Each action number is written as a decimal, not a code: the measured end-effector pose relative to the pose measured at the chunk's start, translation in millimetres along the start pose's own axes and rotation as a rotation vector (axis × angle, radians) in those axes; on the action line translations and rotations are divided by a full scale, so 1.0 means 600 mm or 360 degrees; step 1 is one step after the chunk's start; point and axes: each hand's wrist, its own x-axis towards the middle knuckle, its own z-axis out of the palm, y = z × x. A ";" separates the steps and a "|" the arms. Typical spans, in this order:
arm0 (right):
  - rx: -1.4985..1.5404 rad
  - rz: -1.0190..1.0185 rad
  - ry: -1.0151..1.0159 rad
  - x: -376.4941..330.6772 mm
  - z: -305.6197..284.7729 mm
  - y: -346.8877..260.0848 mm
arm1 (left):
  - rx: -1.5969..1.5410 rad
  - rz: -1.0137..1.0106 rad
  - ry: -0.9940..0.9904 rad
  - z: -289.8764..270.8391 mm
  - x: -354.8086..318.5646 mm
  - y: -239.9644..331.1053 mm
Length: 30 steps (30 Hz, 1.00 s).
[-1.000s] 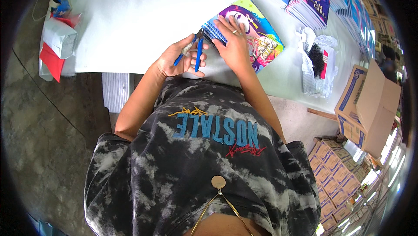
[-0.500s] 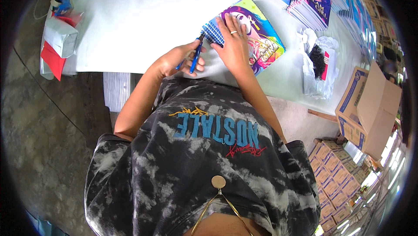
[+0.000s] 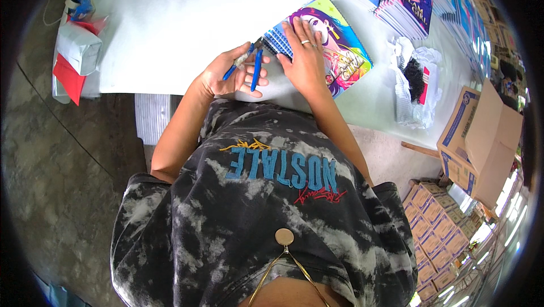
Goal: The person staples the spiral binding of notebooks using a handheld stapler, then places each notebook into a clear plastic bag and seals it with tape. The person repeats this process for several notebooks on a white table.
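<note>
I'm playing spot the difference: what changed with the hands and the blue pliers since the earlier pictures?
The blue pliers have spread open: half a second ago their handles were squeezed closer, and a second ago they were apart. The fingers of the left hand opened out too. Nothing was picked up or let go. The right hand still lies on the colourful notebook, in about the same place.

A broad white table (image 3: 164, 35) spans the top, with grey concrete floor (image 3: 48, 159) at left and thin white light streaks (image 3: 515, 226) lower right.
</note>
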 end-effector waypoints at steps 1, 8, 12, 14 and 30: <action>0.0007 -0.0004 0.0002 0.001 -0.002 -0.001 | -0.0057 -0.0007 -0.0074 -0.007 0.003 0.001; -0.0089 0.0014 -0.0047 0.002 0.001 -0.005 | 0.2443 0.0287 0.1281 -0.009 0.027 -0.026; -0.0125 0.0015 -0.0044 0.001 0.000 -0.004 | 0.0358 -0.0092 0.0266 -0.012 0.000 -0.010; -0.0149 0.0001 -0.0041 0.002 -0.001 -0.005 | 0.0114 -0.0099 0.0089 -0.029 0.003 -0.017; -0.0323 0.0049 -0.0155 0.000 -0.001 -0.007 | 0.0367 -0.0139 0.0641 0.021 0.005 -0.006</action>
